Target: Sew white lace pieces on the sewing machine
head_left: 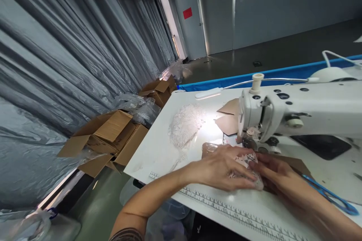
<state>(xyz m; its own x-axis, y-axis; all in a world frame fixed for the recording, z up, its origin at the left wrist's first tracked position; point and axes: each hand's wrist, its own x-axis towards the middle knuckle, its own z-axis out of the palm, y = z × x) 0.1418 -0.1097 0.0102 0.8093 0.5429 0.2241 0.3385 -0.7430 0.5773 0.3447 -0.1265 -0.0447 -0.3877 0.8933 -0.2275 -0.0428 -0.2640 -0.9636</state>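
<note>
My left hand (220, 167) lies flat, fingers stretched out, on a small patterned piece of fabric (249, 162) just in front of the needle of a white sewing machine (296, 115). My right hand (278, 177) rests beside it to the right, fingers pressed down on the same fabric and on a brown piece (294, 163) under it. A heap of white lace (185, 126) lies farther back on the white table (158, 150).
Brown cut pieces (229, 118) lie behind the machine head. Blue-handled scissors (330, 196) lie at the right. A ruler strip (226, 209) is printed along the table's front edge. Open cardboard boxes (107, 139) and plastic bags stand on the floor left, by a plastic curtain.
</note>
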